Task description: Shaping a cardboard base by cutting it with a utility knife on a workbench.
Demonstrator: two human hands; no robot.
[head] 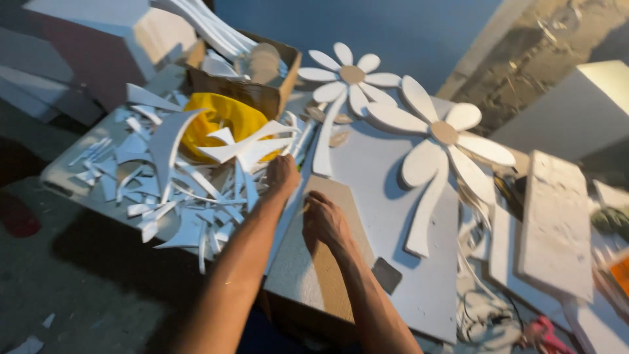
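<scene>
1. Tan board (331, 262), beside the large white flower cutout (439, 154): right hand (325, 219) rests curled on it, perhaps pinching something small; I cannot tell.
2. Left hand (283, 176), fingers bent, touches white offcuts (177, 183); best kept steady.

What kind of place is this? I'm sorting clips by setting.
Probably a craft or decoration workshop: two large white cut-out flowers lie on a white board, a heap of white offcuts sits beside the left hand, and a cardboard box holds more pieces.

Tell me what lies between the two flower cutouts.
Nothing: the head view shows the small flower and big flower nearly touching, only bare white board between them.
</scene>
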